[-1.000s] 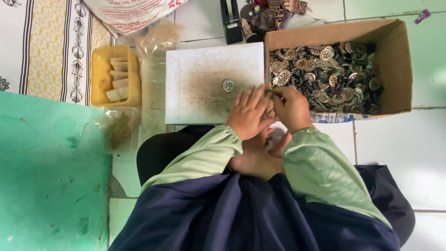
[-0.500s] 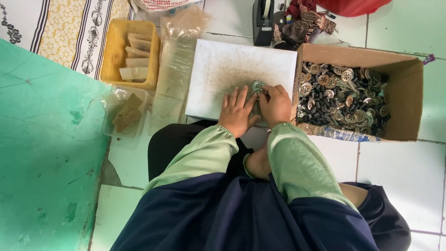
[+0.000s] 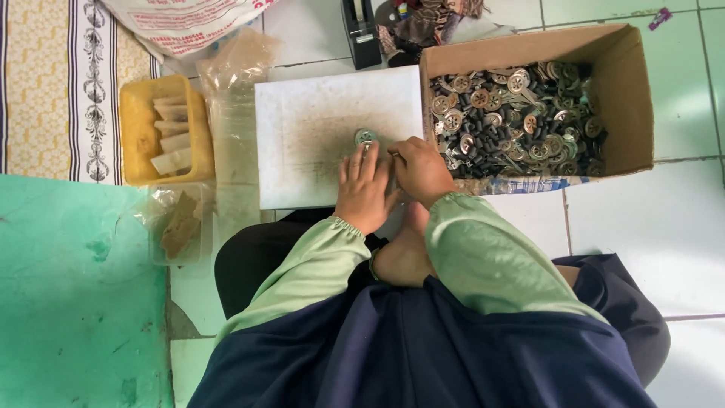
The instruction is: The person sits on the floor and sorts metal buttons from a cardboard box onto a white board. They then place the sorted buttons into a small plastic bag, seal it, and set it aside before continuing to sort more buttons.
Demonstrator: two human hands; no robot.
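Observation:
A small round metal disc (image 3: 365,137) lies on a white, smudged board (image 3: 317,128) on the floor. My left hand (image 3: 365,189) rests flat on the board, fingers together, fingertips touching the disc's near edge. My right hand (image 3: 420,169) is curled beside it, fingertips pinched close to the disc; whether it holds a small part is hidden. Both arms wear light green sleeves. To the right stands a cardboard box (image 3: 628,91) filled with several metal discs and dark small pieces.
A yellow tray (image 3: 134,128) with pale strips sits left of the board. A clear plastic bag (image 3: 234,121) and a clear tub (image 3: 175,227) lie beside it. A green mat (image 3: 68,302) is at left, a black dispenser (image 3: 361,34) at the back.
The view has shifted. My hands have moved forward on the board to the metal disc, the left hand flattening beside it.

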